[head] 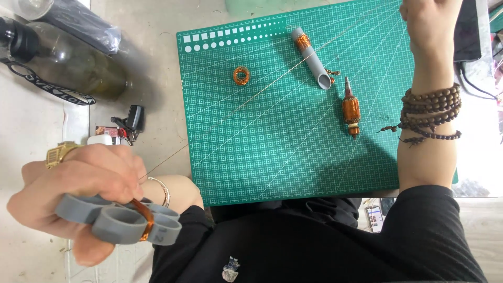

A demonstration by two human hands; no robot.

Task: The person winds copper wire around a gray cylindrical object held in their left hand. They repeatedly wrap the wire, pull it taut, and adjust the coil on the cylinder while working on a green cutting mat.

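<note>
The left hand (78, 181) is gripping a grey multi-ring winding jig (118, 220) carrying copper wire (145, 220), off the green cutting mat's (262, 157) near-left corner. The right hand (429, 23) is reaching past the mat's far-right corner, apparently pinching the taut wire strand (272, 84), its fingers cropped out.

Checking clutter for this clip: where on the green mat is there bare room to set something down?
The cutting mat is bare across its near half, below the small copper coil and left of the wound rotor. Its far right is crowded: grey tube, rotor, right hand. Bottles fill the table's left edge.
</note>
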